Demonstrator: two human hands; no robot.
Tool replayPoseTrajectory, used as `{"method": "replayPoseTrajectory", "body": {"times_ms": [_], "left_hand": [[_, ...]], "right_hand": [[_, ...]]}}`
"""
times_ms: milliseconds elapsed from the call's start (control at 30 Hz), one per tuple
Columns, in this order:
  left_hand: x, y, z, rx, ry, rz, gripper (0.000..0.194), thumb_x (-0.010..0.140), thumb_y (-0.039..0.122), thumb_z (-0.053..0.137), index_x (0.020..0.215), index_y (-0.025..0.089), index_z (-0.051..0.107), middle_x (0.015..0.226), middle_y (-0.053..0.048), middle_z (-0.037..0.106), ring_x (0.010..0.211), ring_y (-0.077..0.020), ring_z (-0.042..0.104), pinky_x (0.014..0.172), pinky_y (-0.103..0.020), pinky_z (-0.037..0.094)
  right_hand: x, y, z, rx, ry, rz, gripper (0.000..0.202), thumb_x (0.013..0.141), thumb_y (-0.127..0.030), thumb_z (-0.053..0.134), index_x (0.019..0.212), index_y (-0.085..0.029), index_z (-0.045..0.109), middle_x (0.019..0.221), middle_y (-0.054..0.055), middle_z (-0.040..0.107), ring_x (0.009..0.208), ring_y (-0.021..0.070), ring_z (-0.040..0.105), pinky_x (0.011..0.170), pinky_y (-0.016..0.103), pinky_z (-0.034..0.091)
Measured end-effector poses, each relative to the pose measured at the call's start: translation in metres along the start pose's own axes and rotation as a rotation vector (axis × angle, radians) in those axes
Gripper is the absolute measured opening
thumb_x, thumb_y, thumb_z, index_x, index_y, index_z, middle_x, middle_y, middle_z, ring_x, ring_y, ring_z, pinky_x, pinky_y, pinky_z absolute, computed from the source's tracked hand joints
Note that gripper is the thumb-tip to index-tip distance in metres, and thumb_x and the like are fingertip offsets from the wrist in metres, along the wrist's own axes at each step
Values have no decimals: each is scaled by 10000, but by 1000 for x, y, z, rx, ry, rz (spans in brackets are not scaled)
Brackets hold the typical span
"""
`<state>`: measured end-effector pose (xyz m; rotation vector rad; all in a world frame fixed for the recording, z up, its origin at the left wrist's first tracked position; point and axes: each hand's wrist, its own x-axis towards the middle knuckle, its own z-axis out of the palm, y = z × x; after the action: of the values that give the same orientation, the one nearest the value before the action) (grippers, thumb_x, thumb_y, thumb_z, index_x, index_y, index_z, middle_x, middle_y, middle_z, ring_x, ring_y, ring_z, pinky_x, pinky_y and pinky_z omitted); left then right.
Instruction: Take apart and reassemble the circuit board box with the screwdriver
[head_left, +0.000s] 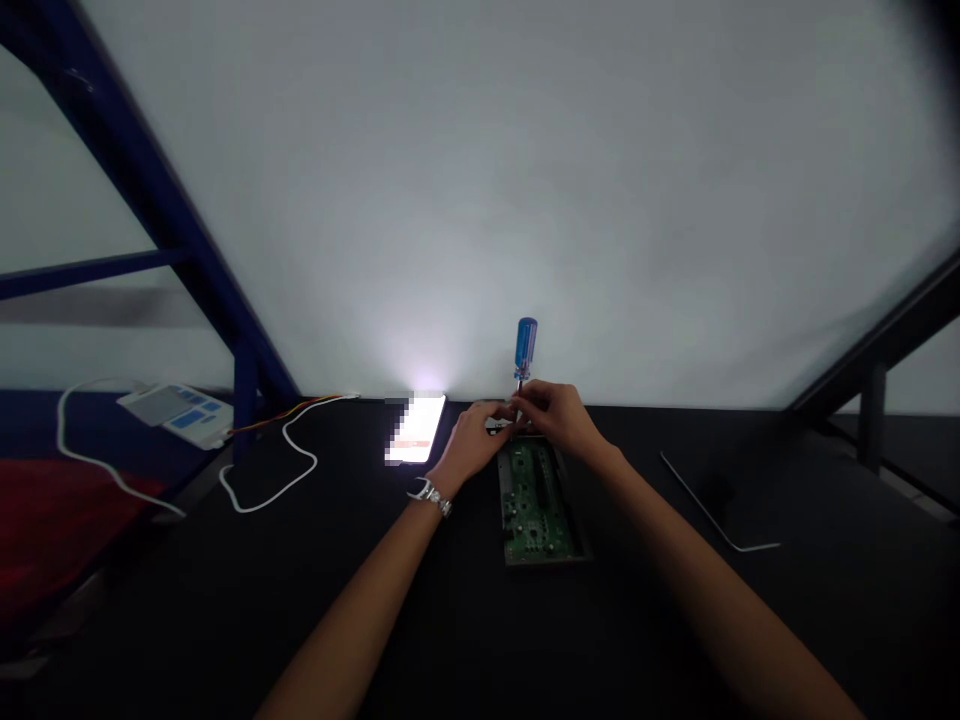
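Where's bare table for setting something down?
Bare, though dim: tabletop between the white cable and left forearm, and between the bent rod and dark frame leg. Crowded: the far end of the circuit board, with left hand, right hand and screwdriver.

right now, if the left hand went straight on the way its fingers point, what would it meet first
Probably the right hand, whose fingers pinch the screwdriver just ahead of the left hand; depth is unclear there, so the shaft could come first.
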<state>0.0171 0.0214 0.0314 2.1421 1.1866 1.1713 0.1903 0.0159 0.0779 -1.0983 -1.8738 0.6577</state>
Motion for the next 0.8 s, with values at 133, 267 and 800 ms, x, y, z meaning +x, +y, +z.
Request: {"method": "replayPoseTrajectory", "body": {"times_ms": [133, 267, 800], "left_hand": [[8, 1, 2, -58, -37, -23, 193, 802, 369, 697, 855, 183, 689, 866, -22, 718, 820, -180, 657, 754, -282, 491], [3, 3, 13, -44, 90, -47, 145, 792, 319, 711, 820, 180, 681, 828, -8, 717, 787, -167, 659, 736, -270, 484], [-5, 4, 16, -48, 86, -14, 156, 886, 301, 627, 935, 212, 744, 932, -34, 760, 857, -203, 700, 829, -325, 515]], "right_hand": [[0, 1, 2, 27, 45, -9, 216, 844, -376, 616, 754, -180, 609, 668, 17, 662, 597, 153, 613, 556, 256, 466], [-1, 3, 6, 76, 86, 21, 280, 815, -427, 642, 701, -188, 551, 584, -10, 596, 535, 136, 554, 509, 245, 416], [1, -8, -10, 241, -121, 87, 313, 840, -377, 611, 1082, -182, 646, 1003, 92, 706, 761, 189, 680, 521, 268, 551]]}}
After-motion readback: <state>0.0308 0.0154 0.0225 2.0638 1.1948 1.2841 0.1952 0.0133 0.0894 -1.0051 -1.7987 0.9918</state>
